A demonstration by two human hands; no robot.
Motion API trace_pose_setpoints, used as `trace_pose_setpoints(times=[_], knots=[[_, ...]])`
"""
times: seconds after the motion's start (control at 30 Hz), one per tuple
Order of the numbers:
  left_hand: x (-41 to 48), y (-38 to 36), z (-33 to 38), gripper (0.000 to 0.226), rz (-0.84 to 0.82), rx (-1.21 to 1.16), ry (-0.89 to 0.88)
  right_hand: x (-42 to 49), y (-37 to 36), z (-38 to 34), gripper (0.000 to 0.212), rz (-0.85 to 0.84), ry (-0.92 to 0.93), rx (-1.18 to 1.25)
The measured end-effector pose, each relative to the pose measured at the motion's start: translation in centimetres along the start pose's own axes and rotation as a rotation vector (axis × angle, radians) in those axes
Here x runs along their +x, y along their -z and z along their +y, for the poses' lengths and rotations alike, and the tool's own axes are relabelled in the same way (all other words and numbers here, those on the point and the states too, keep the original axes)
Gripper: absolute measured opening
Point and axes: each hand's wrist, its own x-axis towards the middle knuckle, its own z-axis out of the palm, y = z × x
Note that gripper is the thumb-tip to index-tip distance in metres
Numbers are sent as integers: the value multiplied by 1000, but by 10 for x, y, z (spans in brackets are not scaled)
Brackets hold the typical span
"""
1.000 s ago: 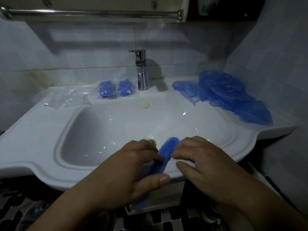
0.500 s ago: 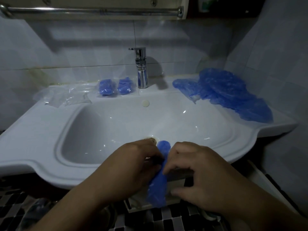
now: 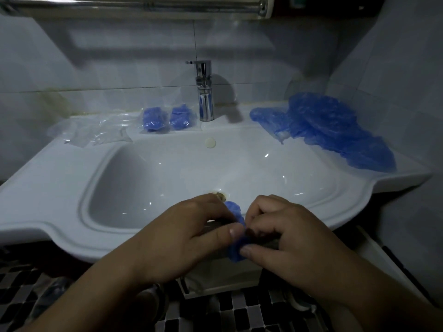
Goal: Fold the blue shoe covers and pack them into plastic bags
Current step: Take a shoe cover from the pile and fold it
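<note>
- One cover point(image 3: 233, 254), rolled into a narrow blue strip, sits between the two hands over the front edge of the sink point(image 3: 48, 188). Its top end pokes up between the knuckles and its lower end hangs past the rim.
- The left hand point(image 3: 189, 238) pinches the strip from the left, with the thumb on the near side and the fingers curled over the far side.
- The right hand point(image 3: 287, 233) pinches it from the right, with the thumb pressed on the lower end and the fingers bent over the middle.
- Fingertips hide the middle of the strip.
- Two packed bags point(image 3: 153, 119) point(image 3: 181, 118), each holding a blue bundle, lie side by side on the back edge, just left of the faucet point(image 3: 205, 92).
- Empty bags point(image 3: 96, 131) lie crumpled at the back left corner. They are clear, and their number is hard to tell.
- A pile point(image 3: 330, 130) of loose covers fills the back right corner and runs along the right edge.
- The light is dim, and any print on the bags cannot be made out.
- The left hand partly hides the drain point(image 3: 219, 195).
</note>
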Motion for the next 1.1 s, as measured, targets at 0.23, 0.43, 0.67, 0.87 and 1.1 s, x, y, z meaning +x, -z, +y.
trace_pose_setpoints(times=[0.23, 0.43, 0.67, 0.87, 1.1], knots=[[3, -6, -5, 21, 68, 134, 8, 2, -7, 3, 22, 98, -56, 12], [4, -7, -6, 24, 80, 193, 14, -2, 1, -3, 26, 19, 18, 25], [4, -7, -3, 23, 88, 191, 7, 0, 2, 4, 21, -3, 81, -161], [4, -7, -17, 44, 26, 260, 5, 1, 3, 3, 9, -27, 28, 29], [1, -3, 1, 18, 55, 65, -35, 1, 2, 3, 12, 13, -51, 110]])
